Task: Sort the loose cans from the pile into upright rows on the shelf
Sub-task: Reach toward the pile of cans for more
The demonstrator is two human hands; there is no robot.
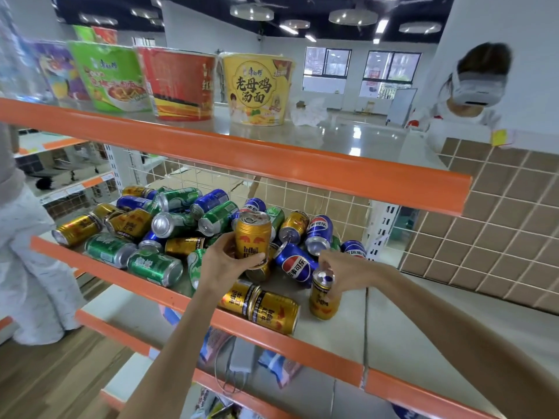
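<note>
**Gold cans in both hands, pile barely touched**

Left hand [225, 261] wraps a gold Red Bull can [253, 237] round its lower body, thumb across the front, can upright and lifted above the pile [181, 225]. Right hand [344, 272] pinches a second gold can [323, 294] at its top rim with curled fingertips; this one stands upright on the shelf [338, 325], just right of the heap. Each hand's grip is closed on its own can.

Pile: green, blue and gold cans lying on their sides, many touching or overlapping, spread across the left and middle of the shelf. Two gold cans [260, 306] lie end to end at the front edge.

Handling, as judged: rigid metal cylinders, smooth and likely slick; whether full or empty cannot be told. Thin walls would dent under a hard squeeze. Best hold looks to be mid-body wrap for carrying, rim pinch for small adjustments. Cans on their sides will roll; those near the orange lip [272, 343] could drop off.

No complete row yet; open shelf space lies to the right.
</note>
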